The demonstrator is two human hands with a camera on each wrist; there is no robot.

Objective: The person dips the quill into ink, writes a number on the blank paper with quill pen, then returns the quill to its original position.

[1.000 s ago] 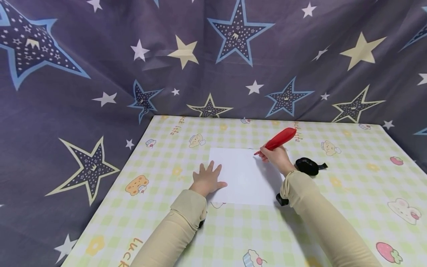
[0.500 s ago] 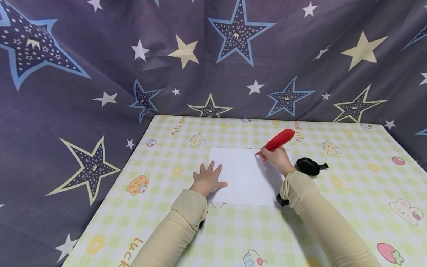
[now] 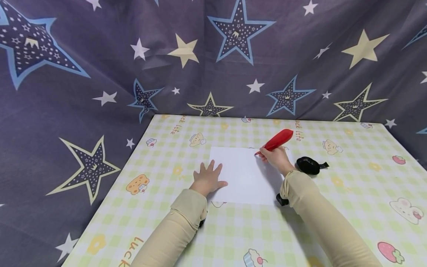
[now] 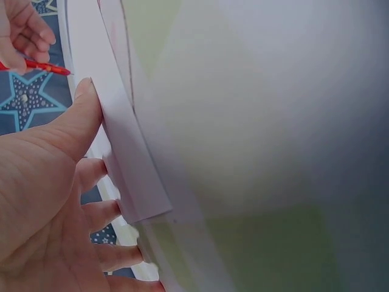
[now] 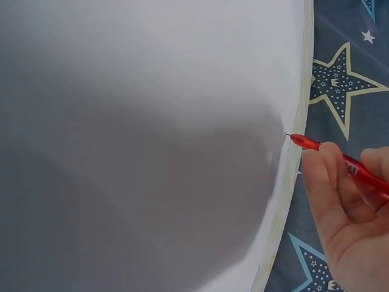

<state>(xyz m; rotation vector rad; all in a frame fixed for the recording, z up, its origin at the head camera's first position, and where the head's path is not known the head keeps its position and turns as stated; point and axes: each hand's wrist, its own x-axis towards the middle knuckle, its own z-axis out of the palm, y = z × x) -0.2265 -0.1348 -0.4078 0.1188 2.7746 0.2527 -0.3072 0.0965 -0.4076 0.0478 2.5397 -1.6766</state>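
A sheet of white paper point(image 3: 247, 181) lies on the table, in the middle of the head view. My left hand point(image 3: 205, 180) rests with spread fingers over its left edge; the left wrist view shows the thumb point(image 4: 88, 115) along the sheet. Between thumb and fingers, my right hand point(image 3: 277, 160) pinches a slim red pen point(image 3: 279, 139) with a wide feather-shaped top. In the right wrist view, the pen's fine tip is right at the paper's surface, near the sheet's far side. A shadow from the right hand and arm falls across the paper's right part.
To the right of the right hand lies a black rounded object point(image 3: 308, 165) with a short strap-like end. The tablecloth point(image 3: 360, 193) is checked green and white with cartoon prints. Behind the table hangs a dark curtain point(image 3: 233, 78) with stars.
The pen's feather top has tipped slightly to the left, while its tip has barely shifted on the paper. My left hand has stayed in place.
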